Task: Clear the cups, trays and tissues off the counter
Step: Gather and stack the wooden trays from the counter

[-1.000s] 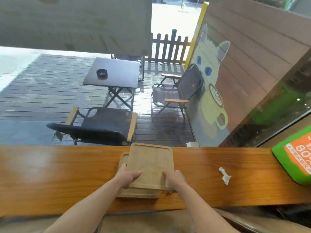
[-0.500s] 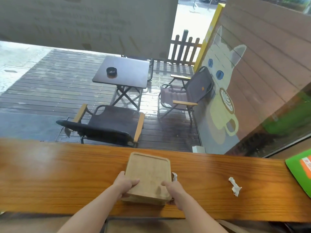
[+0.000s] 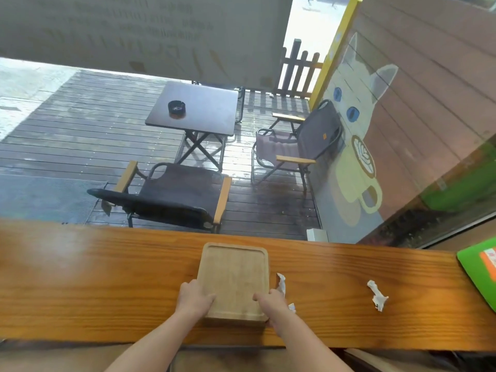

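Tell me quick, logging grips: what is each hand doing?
Left hand: closed on the tray stack, near-left edge.
Right hand: closed on its near-right corner.

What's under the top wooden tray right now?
Only an edge beneath the top tray shows at its near side, seemingly a second tray; the rest is covered. Tissue lies beside it.

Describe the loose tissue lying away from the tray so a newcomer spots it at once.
Start at the long wooden counter and follow it right of the wooden tray. Short of the green sign lies a crumpled white tissue, alone on bare wood, unlike the scrap touching the tray's edge.
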Tool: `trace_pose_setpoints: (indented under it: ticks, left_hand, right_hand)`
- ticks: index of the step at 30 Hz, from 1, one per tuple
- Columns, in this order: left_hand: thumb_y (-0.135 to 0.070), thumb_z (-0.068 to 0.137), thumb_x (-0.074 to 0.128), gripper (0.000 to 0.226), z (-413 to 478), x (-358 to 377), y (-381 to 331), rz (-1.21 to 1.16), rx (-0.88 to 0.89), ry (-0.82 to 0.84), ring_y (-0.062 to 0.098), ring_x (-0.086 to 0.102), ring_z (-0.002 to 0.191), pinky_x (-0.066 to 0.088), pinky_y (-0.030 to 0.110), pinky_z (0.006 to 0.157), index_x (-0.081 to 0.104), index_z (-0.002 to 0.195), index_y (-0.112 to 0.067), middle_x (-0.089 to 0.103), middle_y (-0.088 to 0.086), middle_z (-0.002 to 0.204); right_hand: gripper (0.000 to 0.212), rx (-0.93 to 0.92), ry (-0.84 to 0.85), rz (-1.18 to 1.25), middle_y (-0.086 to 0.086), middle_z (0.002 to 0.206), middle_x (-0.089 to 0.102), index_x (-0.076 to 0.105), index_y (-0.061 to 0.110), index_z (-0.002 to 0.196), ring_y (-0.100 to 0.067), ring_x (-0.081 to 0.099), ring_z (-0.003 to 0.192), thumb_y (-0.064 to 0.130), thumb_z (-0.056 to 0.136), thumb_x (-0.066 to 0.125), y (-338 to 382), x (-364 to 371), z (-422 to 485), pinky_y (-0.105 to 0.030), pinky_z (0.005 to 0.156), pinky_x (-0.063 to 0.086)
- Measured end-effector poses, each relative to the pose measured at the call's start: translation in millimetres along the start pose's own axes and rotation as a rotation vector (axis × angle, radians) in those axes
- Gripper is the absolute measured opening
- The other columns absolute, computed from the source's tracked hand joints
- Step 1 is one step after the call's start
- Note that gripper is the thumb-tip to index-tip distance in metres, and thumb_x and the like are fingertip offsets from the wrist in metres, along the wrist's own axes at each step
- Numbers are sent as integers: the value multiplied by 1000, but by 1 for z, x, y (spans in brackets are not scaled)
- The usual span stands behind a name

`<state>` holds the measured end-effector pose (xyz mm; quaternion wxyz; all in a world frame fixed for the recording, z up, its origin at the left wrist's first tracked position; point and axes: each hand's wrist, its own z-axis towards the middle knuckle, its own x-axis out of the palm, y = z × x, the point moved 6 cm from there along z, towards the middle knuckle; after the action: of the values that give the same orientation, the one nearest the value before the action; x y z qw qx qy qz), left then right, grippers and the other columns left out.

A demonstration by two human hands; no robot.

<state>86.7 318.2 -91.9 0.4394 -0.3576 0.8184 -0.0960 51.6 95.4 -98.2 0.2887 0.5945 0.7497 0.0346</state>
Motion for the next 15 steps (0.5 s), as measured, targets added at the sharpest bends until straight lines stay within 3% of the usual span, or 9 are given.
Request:
trace_pose_setpoints:
  ticks: [3, 9, 15]
  left_hand:
    - [-27, 92, 68, 33, 0, 0, 1, 97, 10, -19, 20, 61, 98, 56, 29, 84, 64, 119, -9, 62, 10, 118]
    - [-27, 92, 66, 30, 2, 0, 5, 169, 23, -9, 22, 63, 100, 58, 32, 84, 64, 117, -10, 64, 8, 116]
    - [-30, 96, 60, 25, 11, -3, 9, 95, 8, 28, 19, 66, 81, 58, 28, 65, 64, 109, -9, 66, 4, 99]
  right_hand:
    - [66, 24, -21, 28, -14, 150, 42, 34, 6, 152, -33, 47, 131, 26, 95, 60, -1, 2, -2, -46, 107, 46]
    - [65, 57, -36, -11, -13, 143, 49, 33, 6, 152, -29, 50, 126, 26, 95, 59, -1, 1, -1, -37, 98, 48]
    - [81, 97, -15, 138, -13, 152, 45, 16, 10, 160, -33, 44, 136, 22, 93, 60, 1, -1, 4, -42, 108, 41]
